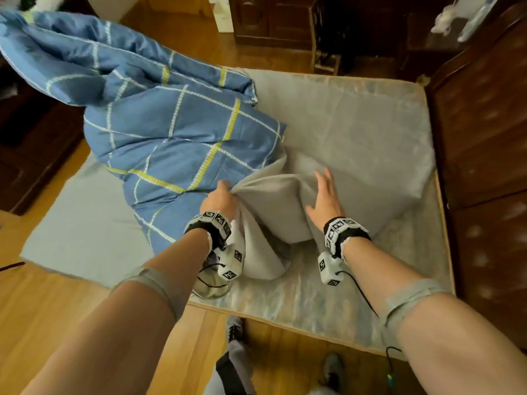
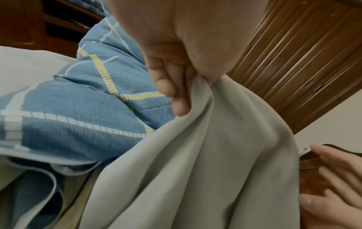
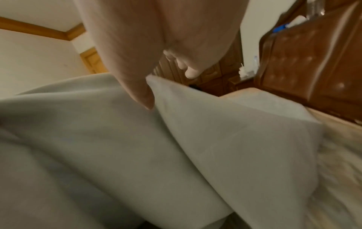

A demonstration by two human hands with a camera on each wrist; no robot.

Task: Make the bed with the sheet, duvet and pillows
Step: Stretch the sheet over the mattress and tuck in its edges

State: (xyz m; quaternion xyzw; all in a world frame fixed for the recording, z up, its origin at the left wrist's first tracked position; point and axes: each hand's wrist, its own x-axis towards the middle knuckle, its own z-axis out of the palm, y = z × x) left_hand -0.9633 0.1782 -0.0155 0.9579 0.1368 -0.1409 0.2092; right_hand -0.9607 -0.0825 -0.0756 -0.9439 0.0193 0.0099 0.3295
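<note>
A pale grey sheet (image 1: 356, 143) covers the far part of the mattress (image 1: 299, 297) and is bunched into folds near the front. My left hand (image 1: 221, 199) grips a gathered fold of the sheet (image 2: 205, 139); its fingers (image 2: 174, 86) curl round the cloth. My right hand (image 1: 323, 196) lies over the sheet with straight, spread fingers and holds nothing. In the right wrist view its thumb tip (image 3: 145, 99) touches the sheet (image 3: 137, 155). A blue checked duvet (image 1: 176, 132) is heaped on the bed's left half, against my left hand. No pillow shows.
A dark padded headboard (image 1: 484, 138) runs along the bed's right side. Dark wooden furniture (image 1: 271, 21) stands beyond the far end and at the left. Wooden floor (image 1: 42, 295) lies left of and in front of the bed, with my shoes (image 1: 235, 329) at the front edge.
</note>
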